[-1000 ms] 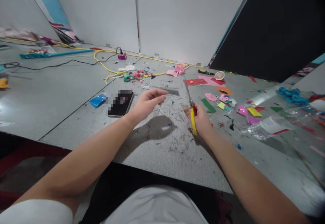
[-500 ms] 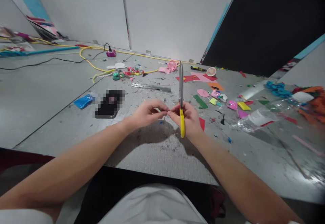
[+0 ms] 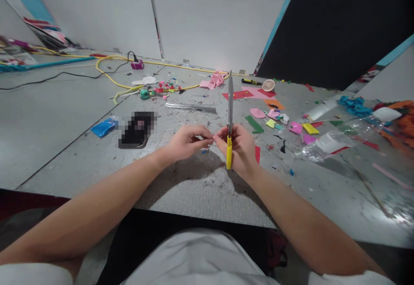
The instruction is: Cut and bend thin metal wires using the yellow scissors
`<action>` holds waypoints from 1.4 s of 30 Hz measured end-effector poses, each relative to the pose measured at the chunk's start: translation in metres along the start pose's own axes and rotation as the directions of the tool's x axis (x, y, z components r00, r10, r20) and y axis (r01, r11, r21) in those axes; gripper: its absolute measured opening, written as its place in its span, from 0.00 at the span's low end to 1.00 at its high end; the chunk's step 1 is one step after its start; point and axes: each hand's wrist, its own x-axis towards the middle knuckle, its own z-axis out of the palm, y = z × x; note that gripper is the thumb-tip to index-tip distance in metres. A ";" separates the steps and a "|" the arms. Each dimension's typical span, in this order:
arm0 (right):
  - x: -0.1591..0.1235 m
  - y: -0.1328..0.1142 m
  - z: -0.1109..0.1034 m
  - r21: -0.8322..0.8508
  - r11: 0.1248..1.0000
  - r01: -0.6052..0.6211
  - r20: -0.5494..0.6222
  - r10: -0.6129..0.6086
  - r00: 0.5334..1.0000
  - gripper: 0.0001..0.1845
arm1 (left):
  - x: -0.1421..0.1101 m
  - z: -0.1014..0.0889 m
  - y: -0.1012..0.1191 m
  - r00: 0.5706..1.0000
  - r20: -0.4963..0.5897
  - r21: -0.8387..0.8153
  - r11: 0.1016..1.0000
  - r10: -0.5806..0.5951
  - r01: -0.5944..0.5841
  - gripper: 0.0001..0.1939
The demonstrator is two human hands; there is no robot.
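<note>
Yellow-handled scissors (image 3: 229, 152) at mid-frame, lodged in the right hand (image 3: 245, 152), blades toward the top.
The right hand grasps them while its fingertips meet those of the left hand (image 3: 183, 143), which pinches what seems a thin strand (image 3: 208, 148), its details too small to tell. Divided between scissors and pinch, the right grip could loosen and let the blades swing; the strand could slip from shallow fingertips. Beyond, upper centre, lie thin wires (image 3: 190, 108); at right, a clear bottle (image 3: 313, 150) bears a red-and-white label (image 3: 332, 142), its writing and brand unreadable.
</note>
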 end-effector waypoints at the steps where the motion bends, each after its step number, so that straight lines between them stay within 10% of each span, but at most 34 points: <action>1: 0.001 0.001 0.000 -0.001 1.000 0.005 -0.003 -0.005 1.000 0.15 | 0.000 0.000 0.000 1.000 -0.004 -0.001 1.000 -0.001 0.001 0.07; 42: 0.013 0.005 -0.010 -0.084 0.996 0.012 -0.145 -0.025 0.989 0.08 | 0.009 -0.003 -0.013 0.953 -0.159 -0.108 0.964 -0.258 0.243 0.11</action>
